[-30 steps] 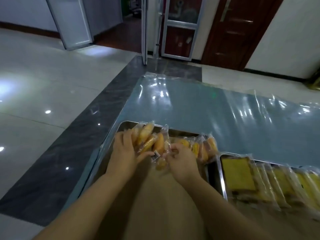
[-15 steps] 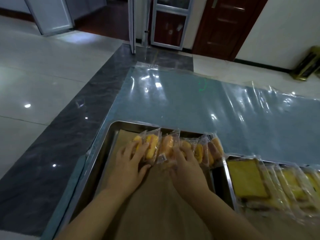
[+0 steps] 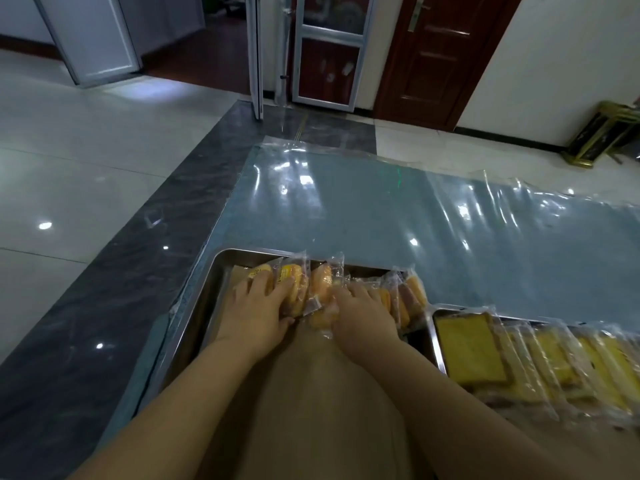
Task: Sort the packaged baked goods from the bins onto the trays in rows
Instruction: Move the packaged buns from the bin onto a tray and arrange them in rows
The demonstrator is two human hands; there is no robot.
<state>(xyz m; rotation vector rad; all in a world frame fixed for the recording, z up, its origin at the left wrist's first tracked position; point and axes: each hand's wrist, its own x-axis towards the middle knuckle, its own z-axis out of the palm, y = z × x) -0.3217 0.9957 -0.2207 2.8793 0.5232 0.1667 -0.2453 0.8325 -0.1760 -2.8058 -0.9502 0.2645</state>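
A row of small round cakes in clear wrappers [image 3: 323, 285] stands on edge along the far side of the left metal tray [image 3: 194, 317], which is lined with brown paper. My left hand [image 3: 256, 306] lies flat with spread fingers on the leftmost packets. My right hand [image 3: 363, 313] presses its fingers on the packets in the middle of the row. More wrapped cakes [image 3: 410, 296] lean at the row's right end. One packet [image 3: 320, 318] lies lower, between my hands.
A second metal tray [image 3: 437, 341] to the right holds a row of wrapped yellow cake slices [image 3: 519, 355]. Both trays sit on a blue table under clear plastic sheet [image 3: 381, 209]. A glossy tiled floor lies to the left, doors stand beyond.
My hands held a bunch of packets lifted above the tray; they have set them down into the far row, and my fingers have flattened onto the packets.
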